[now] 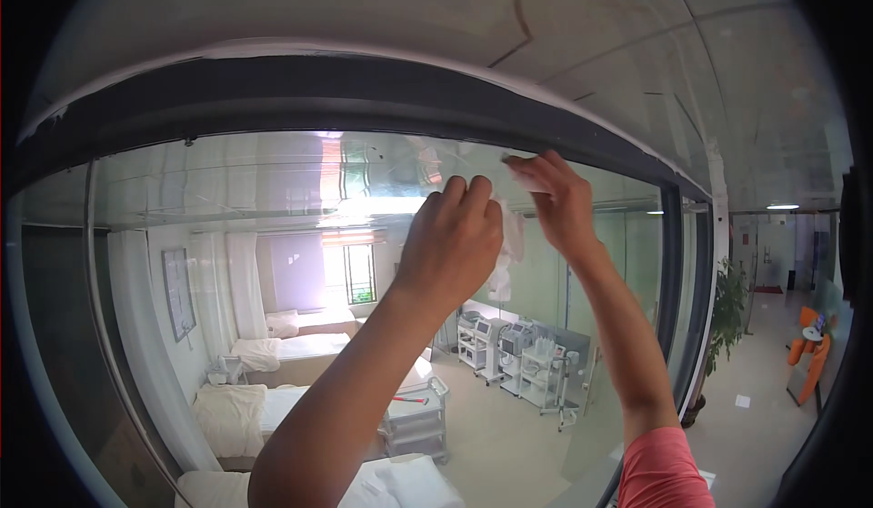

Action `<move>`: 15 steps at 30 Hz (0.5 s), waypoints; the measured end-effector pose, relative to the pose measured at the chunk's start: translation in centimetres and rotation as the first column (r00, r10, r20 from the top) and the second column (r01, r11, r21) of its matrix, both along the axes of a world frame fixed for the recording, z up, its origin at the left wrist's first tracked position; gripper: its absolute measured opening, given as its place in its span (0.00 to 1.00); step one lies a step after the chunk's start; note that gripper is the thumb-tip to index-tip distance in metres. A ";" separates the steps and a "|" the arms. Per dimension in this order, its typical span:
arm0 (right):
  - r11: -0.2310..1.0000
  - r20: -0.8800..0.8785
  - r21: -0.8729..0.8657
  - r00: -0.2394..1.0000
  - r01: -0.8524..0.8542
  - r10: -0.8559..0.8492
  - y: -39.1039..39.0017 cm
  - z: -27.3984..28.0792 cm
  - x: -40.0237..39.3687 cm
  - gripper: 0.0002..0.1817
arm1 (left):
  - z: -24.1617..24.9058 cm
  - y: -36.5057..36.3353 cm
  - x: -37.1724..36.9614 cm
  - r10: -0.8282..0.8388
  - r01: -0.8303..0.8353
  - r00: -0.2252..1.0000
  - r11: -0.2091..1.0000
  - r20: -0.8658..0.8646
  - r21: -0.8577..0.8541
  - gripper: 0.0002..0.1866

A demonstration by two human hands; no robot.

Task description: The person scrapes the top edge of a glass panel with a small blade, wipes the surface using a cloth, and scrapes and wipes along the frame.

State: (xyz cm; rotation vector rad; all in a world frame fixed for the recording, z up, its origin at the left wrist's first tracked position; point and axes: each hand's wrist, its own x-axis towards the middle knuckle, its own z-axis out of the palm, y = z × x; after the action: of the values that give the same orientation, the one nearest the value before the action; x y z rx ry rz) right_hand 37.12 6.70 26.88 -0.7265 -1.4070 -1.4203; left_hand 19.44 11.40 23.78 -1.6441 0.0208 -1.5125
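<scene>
White cloth (514,235), or something limp and cloth-like, hanging just below the dark top rail (364,99), long axis roughly vertical. Right beside the left hand (452,240) and running down past its knuckles, so lower than the right hand's (562,203) fingertips and nearer to the left. Left fingers bent over, tips partly hidden, so honestly can't tell whether pinched on the cloth. Right fingers up near the rail, bent over toward the left hand, maybe with something small and pale at the tips; too blurry to call how far open. Under the rail, behind both hands: glass pane (282,181). Seen through it, well below the rail: bed (314,348), trolley (414,426), equipment cart (473,349). Past the rail's right end: potted plant (727,312).
</scene>
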 end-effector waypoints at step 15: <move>0.997 0.082 -0.028 0.994 0.069 -0.067 -1.1 1.0 0.4 0.20 | 0.1 0.2 0.2 -0.001 0.001 1.000 1.000 0.009 0.010 0.05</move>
State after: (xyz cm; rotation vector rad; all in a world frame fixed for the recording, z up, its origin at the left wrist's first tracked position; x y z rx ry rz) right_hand 37.54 5.60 27.92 -0.7500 -1.4814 -1.4985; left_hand 19.62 11.60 23.90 -1.6298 0.0243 -1.5184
